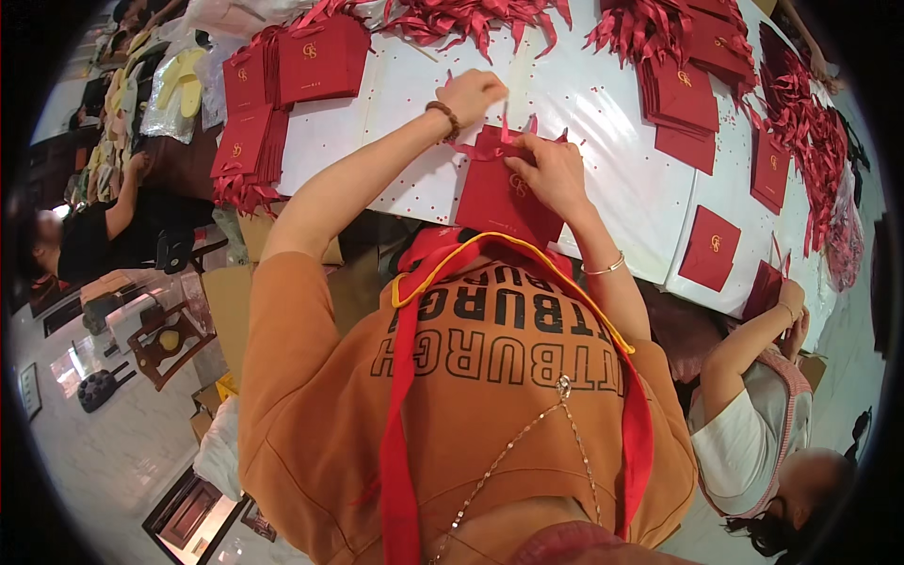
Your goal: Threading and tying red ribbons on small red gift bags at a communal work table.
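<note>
A red paper gift bag with a gold emblem lies at the table's near edge, right in front of me. My left hand is raised beyond the bag's top edge, its fingers pinched on a red ribbon that runs down to the bag. At the bag's upper right, my right hand has its thumb and fingers closed around the ribbon by the top edge. The fingertips partly cover the emblem. Another loop of ribbon lies across the bag's upper left.
Stacks of red bags stand at the left, and more stacks at the right. Loose ribbons heap along the far side. Small red dots are scattered on the white table. At the right, a co-worker's hand works on another bag.
</note>
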{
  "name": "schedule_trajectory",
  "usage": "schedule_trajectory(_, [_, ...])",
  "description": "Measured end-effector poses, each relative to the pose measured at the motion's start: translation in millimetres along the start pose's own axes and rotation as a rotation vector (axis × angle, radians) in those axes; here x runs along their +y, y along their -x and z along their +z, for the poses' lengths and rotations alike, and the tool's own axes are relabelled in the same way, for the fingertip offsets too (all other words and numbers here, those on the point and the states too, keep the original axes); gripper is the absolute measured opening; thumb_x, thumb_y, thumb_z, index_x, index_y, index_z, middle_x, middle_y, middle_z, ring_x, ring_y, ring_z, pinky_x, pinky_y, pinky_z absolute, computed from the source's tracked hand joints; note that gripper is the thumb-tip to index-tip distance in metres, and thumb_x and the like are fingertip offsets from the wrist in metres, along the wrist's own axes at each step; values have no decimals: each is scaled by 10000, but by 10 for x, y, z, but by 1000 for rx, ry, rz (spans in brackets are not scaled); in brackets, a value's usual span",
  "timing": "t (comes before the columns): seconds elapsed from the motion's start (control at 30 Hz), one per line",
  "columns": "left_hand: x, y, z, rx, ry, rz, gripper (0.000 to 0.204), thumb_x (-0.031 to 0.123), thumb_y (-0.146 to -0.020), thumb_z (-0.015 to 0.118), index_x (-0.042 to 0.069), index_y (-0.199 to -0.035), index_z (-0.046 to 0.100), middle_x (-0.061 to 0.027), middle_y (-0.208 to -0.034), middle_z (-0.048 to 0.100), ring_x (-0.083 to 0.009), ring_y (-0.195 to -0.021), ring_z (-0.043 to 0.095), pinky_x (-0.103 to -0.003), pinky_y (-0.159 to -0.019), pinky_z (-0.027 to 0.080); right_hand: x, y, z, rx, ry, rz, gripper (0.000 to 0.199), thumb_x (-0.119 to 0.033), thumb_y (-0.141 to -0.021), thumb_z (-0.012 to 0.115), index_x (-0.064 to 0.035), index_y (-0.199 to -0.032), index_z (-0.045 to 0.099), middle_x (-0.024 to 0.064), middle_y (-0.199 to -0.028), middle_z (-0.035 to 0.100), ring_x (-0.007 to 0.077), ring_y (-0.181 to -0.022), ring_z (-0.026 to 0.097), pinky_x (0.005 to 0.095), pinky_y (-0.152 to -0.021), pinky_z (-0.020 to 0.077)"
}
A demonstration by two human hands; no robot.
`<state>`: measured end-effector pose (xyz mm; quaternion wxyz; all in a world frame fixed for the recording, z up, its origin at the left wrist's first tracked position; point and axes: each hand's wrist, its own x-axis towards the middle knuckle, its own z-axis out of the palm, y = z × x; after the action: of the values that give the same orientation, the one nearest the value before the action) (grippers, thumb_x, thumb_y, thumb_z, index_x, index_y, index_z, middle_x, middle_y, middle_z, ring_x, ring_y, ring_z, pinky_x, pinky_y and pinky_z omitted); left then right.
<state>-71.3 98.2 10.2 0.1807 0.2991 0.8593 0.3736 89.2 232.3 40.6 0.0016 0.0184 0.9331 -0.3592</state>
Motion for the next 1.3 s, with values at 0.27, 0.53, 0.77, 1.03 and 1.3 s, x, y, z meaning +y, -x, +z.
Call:
schedule_trajectory(0.27, [-606, 10, -207, 191, -335, -508, 426, 448, -820, 562, 23, -826, 578, -150, -890, 629, -310, -874, 597, -375, -759, 457, 207, -91, 152, -21, 40, 58, 245, -298, -778, 648, -102, -921, 617, 69, -692, 650, 232, -656, 624, 381, -638, 418])
schedule_trajectory(0.53, [-754, -33, -33, 303, -385, -221, 267, 309, -811, 566, 48, -870, 564, -139, -890, 608, -334, -844, 580, -422, -723, 452, 179, -130, 160, -64, 47, 53, 268, -318, -767, 656, -108, -931, 622, 80, -688, 643, 245, -647, 622, 375, -614, 444])
schedule_trajectory(0.77, [-10, 204, 53, -17, 296, -61, 75, 40, -750, 535, 0, -790, 584, -85, -706, 619, -138, -613, 594, -276, -559, 477, 232, -143, 162, -106, 5, 106, 286, -328, -760, 663, -116, -950, 633, 81, -707, 636, 253, -678, 609, 371, -637, 416])
schedule_trajectory(1.03, [263, 342, 65, -388, 191, -170, 151, 40, -762, 544, -8, -868, 641, -75, -689, 639, -116, -606, 596, -255, -550, 478, 155, 135, -117, 172, 402, -100, 299, -288, -695, 719, -132, -942, 651, 65, -968, 526, 265, -900, 517, 356, -671, 431])
schedule_trajectory(1.3, [449, 464, 140, -80, 181, -8, 127, 105, -822, 599, 9, -899, 632, -91, -733, 660, -133, -617, 625, -258, -575, 489, 394, 295, -120, 114, -237, 198, 276, -163, -728, 714, -55, -966, 625, 118, -875, 590, 252, -809, 582, 336, -725, 471])
